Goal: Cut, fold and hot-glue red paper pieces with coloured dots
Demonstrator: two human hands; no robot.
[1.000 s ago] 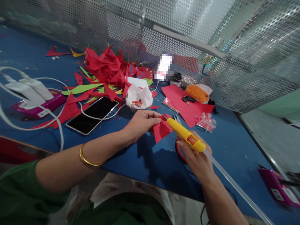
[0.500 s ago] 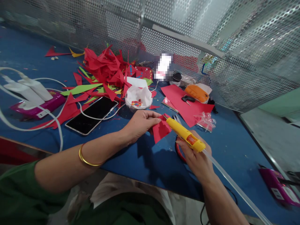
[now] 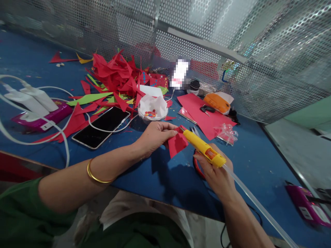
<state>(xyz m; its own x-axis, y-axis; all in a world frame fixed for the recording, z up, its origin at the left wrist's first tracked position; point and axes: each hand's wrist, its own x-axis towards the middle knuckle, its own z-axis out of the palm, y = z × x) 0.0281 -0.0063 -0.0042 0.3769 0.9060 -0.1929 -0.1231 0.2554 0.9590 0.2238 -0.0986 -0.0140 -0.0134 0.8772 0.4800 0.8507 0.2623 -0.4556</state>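
My left hand (image 3: 156, 136) pinches a small piece of red paper (image 3: 178, 146) above the blue table, thumb on top. Wrapped around a yellow hot glue gun (image 3: 203, 148) is my right hand (image 3: 218, 172); a long clear glue stick (image 3: 256, 199) runs out of the gun's back end. The metal nozzle is at the paper's upper edge, close to my left thumb; whether it touches cannot be made out. Under the gun lie scissors (image 3: 198, 167) with red handles, partly hidden by my right hand.
Beyond my hands stands a paper-lined bowl (image 3: 153, 108) with small colourful bits. A black-screened phone (image 3: 102, 127), white cables and a purple power strip (image 3: 60, 110) lie left. Red paper scraps (image 3: 113, 72) pile up behind. Red sheets (image 3: 207, 120) with keys (image 3: 207, 109) lie right, before a perforated metal screen (image 3: 193, 44).
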